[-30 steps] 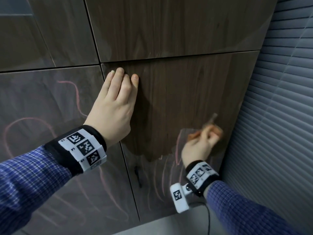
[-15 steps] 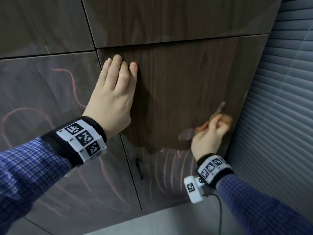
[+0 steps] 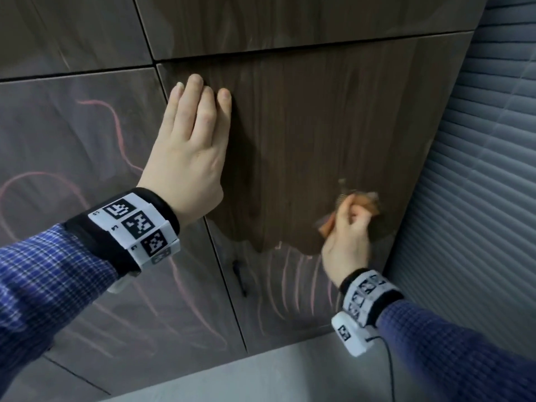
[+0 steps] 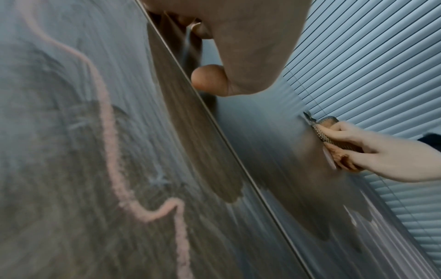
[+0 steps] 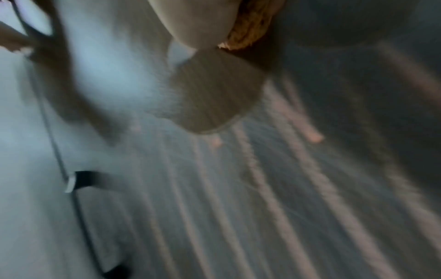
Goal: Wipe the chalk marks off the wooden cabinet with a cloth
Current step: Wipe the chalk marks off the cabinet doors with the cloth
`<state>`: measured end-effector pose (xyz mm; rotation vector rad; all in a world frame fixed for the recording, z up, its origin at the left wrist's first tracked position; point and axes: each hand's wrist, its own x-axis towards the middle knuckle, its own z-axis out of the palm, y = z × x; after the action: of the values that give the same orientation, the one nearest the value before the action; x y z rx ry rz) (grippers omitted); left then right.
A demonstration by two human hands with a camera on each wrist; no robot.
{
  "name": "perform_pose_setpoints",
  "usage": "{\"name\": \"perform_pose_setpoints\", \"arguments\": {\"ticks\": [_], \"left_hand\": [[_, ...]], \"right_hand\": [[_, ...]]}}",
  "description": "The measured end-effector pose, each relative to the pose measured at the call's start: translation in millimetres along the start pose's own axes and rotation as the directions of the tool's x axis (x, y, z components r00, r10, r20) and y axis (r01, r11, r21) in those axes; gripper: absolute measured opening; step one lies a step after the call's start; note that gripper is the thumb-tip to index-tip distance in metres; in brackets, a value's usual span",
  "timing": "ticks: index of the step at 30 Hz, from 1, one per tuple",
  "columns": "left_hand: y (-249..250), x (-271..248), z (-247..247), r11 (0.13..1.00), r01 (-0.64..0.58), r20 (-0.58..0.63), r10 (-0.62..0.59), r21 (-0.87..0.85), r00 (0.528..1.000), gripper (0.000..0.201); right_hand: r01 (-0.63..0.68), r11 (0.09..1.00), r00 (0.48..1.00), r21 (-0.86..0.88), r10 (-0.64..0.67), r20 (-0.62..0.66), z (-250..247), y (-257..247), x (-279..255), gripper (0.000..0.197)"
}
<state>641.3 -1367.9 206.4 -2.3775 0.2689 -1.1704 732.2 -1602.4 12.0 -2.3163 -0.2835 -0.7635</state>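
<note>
The wooden cabinet (image 3: 319, 117) fills the head view. Its right door is dark and wiped over its upper part. Pink chalk strokes (image 3: 290, 285) run below the wiped patch, and pink chalk curves (image 3: 116, 123) cover the left door. My right hand (image 3: 348, 227) grips an orange cloth (image 3: 365, 203) and presses it on the right door near its right edge. In the left wrist view the cloth (image 4: 334, 139) shows bunched in the curled fingers. My left hand (image 3: 197, 134) lies flat on the cabinet across the seam between the two doors, fingers straight.
Grey window blinds (image 3: 478, 198) stand close to the right of the cabinet. A small black handle (image 3: 239, 277) sits at the right door's left edge, low down. A grey floor strip (image 3: 261, 378) runs under the doors. Upper cabinet doors (image 3: 290, 21) lie above.
My right hand has moved the cloth right and up along the right door, and the wiped dark patch has grown. My left hand stayed flat on the seam.
</note>
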Motion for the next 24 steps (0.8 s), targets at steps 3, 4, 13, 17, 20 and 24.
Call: {"name": "perform_pose_setpoints", "arguments": {"ticks": [3, 4, 13, 17, 20, 24], "left_hand": [[1, 0, 1, 1.000, 0.000, -0.009, 0.000, 0.007, 1.000, 0.074], [0, -1, 2, 1.000, -0.004, -0.018, 0.005, 0.003, 1.000, 0.074], [30, 7, -2, 0.992, 0.112, -0.043, -0.115, -0.057, 0.992, 0.076], [95, 11, 2, 0.977, -0.092, 0.030, 0.100, -0.194, 0.995, 0.087], [124, 5, 24, 0.977, -0.136, 0.153, 0.161, -0.164, 0.975, 0.088], [127, 1, 43, 0.983, -0.164, 0.160, 0.175, -0.080, 0.972, 0.081]], "right_hand": [[0.150, 0.985, 0.953, -0.090, -0.120, 0.277, 26, 2, -49, 0.081], [0.113, 0.987, 0.936, -0.112, -0.068, 0.346, 28, 11, -64, 0.082], [-0.214, 0.974, 0.974, 0.075, 0.206, 0.093, 16, -13, -18, 0.092], [-0.225, 0.972, 0.974, 0.071, 0.223, 0.035, 27, 1, -25, 0.093], [-0.303, 0.949, 0.951, 0.085, 0.307, -0.044, 42, 23, -28, 0.092], [-0.527, 0.845, 0.847, 0.090, 0.530, -0.024, 67, 67, -40, 0.093]]}}
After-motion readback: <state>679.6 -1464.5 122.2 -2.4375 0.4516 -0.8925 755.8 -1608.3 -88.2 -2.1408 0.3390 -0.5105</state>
